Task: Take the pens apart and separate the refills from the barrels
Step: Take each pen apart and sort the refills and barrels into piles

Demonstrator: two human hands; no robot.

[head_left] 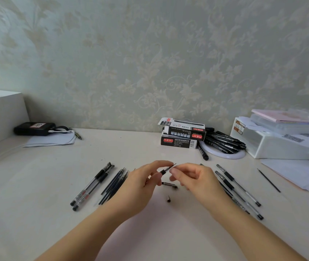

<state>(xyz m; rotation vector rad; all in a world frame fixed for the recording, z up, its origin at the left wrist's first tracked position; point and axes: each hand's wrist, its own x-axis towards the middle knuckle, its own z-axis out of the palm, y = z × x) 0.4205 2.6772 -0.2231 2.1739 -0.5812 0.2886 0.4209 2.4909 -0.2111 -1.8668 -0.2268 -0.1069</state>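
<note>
Both hands, left hand [142, 178] and right hand [193, 178], are pinching one pen [166, 170]; refill should be drawn straight toward 1 o'clock.

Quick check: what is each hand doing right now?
Left hand: grips the pen by its black grip section.
Right hand: pinches the pen's tip end.

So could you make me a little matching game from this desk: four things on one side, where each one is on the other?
1. bundle of refills
2. pen boxes
3. pen in the hands
4. lone refill

A. stacked by the wall
B. far right, near the papers
C. left of the left hand
D. held above the desk, centre

Pairs: 1-C, 2-A, 3-D, 4-B
</note>
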